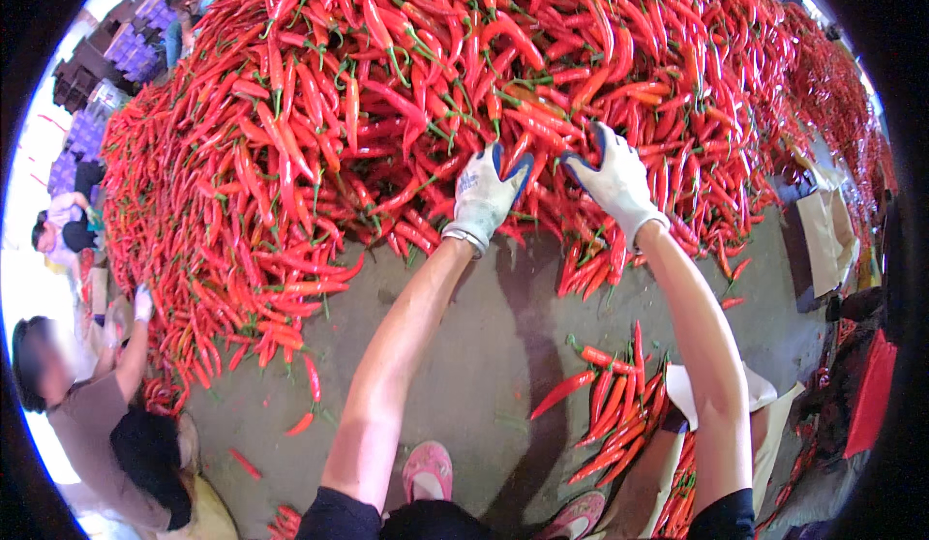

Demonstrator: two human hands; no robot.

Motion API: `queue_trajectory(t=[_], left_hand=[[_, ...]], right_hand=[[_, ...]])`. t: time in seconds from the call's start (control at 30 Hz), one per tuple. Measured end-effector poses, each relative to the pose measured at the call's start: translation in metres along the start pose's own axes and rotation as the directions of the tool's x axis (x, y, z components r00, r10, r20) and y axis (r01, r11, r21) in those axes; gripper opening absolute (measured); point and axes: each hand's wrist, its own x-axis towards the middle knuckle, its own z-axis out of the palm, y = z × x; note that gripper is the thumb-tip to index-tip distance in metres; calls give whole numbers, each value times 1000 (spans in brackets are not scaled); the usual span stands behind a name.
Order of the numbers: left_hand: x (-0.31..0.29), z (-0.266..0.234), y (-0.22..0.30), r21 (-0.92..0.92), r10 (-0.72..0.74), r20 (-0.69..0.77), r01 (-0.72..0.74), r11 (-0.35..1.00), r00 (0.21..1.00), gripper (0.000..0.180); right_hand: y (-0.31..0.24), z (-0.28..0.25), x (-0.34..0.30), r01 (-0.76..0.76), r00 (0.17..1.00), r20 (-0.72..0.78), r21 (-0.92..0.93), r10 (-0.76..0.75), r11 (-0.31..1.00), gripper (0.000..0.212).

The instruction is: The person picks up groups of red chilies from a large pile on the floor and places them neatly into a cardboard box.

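Note:
A huge heap of long red chili peppers (319, 105) with green stems fills the upper half of the view. Both my hands wear white gloves with blue palms and reach into the front of the heap. My left hand (481, 192) touches the peppers, its thumb spread away from its fingers. A short way to its right, my right hand (616, 180) also has the thumb held apart, with its fingertips against the peppers. Some of the fingers are hidden, foreshortened or sunk among the chilies. Loose peppers lie between the two hands, and neither hand grips one that I can make out.
Below my right forearm, an open paper sack (644, 482) holds chilies, with a small pile (619, 414) beside it. Another tan sack (827, 230) stands at right. A co-worker (106, 424) reaches into the heap at left; others sit farther back near purple crates (140, 42).

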Motion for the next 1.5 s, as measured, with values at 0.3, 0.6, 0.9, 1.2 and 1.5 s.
queue_trajectory(t=[0.3, 0.6, 0.9, 1.2, 1.5], left_hand=[[61, 36, -19, -542, -66, 617, 484, 687, 784, 25], [47, 60, -14, -654, -115, 631, 605, 454, 768, 18], [-104, 4, -42, -665, -208, 642, 672, 327, 738, 20], [-185, -57, -111, -136, -188, 136, 207, 969, 973, 55], [-58, -21, 28, -89, 545, -138, -558, 825, 827, 48]], right_hand=[[10, 67, 67, -354, 935, 130, 406, 331, 842, 83], [17, 88, 60, -270, 963, 201, 737, 180, 620, 68], [-36, 75, -66, -269, 928, 371, 612, 30, 743, 68], [-26, 15, -107, -90, 995, 87, 503, 53, 860, 36], [113, 8, -114, -246, 614, -242, 846, 751, 473, 27]])
